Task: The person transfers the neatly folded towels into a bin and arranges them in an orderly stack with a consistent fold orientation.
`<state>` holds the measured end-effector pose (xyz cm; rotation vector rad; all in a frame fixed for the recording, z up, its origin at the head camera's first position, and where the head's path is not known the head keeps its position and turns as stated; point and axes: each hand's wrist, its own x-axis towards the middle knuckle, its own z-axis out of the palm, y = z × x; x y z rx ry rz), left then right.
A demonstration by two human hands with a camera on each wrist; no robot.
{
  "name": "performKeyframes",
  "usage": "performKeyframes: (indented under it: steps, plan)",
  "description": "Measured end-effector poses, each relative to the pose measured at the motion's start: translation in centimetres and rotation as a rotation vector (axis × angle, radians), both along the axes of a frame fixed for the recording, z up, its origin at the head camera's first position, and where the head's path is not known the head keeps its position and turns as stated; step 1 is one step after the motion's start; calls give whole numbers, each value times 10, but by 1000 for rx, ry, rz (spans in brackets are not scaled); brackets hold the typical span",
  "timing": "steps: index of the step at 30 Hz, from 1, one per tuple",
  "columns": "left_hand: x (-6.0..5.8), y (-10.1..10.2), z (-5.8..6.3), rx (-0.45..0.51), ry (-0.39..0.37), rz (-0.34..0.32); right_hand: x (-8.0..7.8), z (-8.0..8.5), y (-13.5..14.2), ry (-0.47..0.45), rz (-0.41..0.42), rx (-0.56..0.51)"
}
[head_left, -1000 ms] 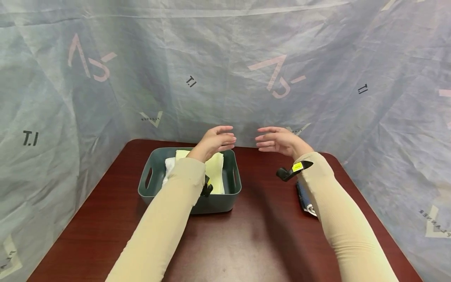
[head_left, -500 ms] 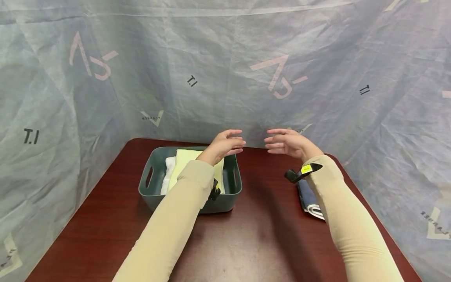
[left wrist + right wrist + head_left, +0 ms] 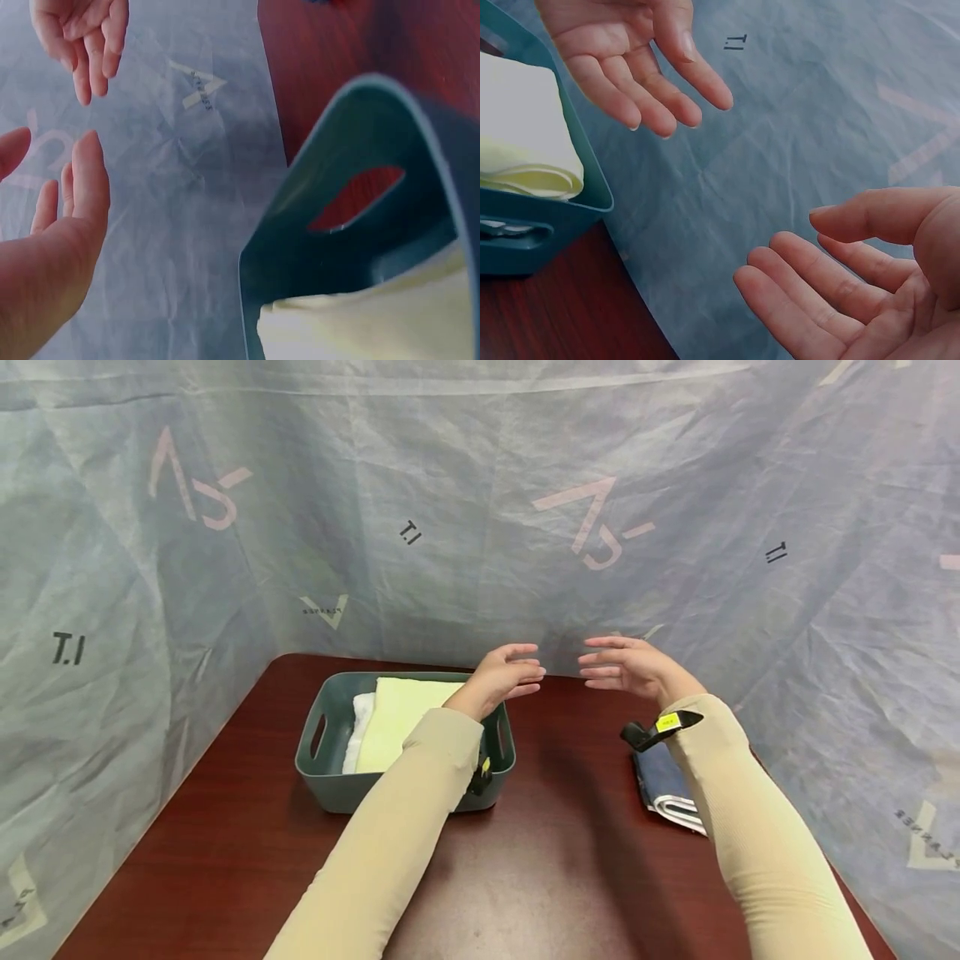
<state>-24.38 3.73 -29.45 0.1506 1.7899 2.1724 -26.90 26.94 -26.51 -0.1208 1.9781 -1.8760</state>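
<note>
My left hand [image 3: 501, 678] is raised over the right back corner of a grey-green plastic basket [image 3: 315, 777], fingers extended and holding nothing. Facing it across a small gap is my right hand [image 3: 633, 670], also with relaxed, extended fingers and nothing in them. Inside the basket lies a folded pale yellow towel [image 3: 405, 710], with a white towel [image 3: 358, 727] partly under its left side. A folded dark blue and white cloth [image 3: 667, 789] rests on the table below my right forearm, which hides part of it. The right wrist view shows both palms without anything in them.
The basket stands at the back left of a dark red wooden table [image 3: 225, 827]. A grey printed sheet [image 3: 480, 510] hangs behind and at both sides of the table. A handle hole [image 3: 356, 199] opens in the basket's end wall.
Both hands have moved to the right and slightly down, staying apart. More of the yellow towel and the dark blue cloth has come into sight. The basket has stayed in place.
</note>
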Motion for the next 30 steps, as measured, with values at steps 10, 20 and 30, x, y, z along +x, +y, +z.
performKeyframes:
  steps: [10, 20, 30]
  plan:
    - [5, 23, -7, -8, 5, 0, 4, -4, 16, -7, -23, 8]
    - [9, 29, -10, -14, 3, 12, 4, -3, 24, -7, -43, 24]
    - [12, 47, -20, -24, 21, 35, 6, -9, 41, -25, -40, 36]
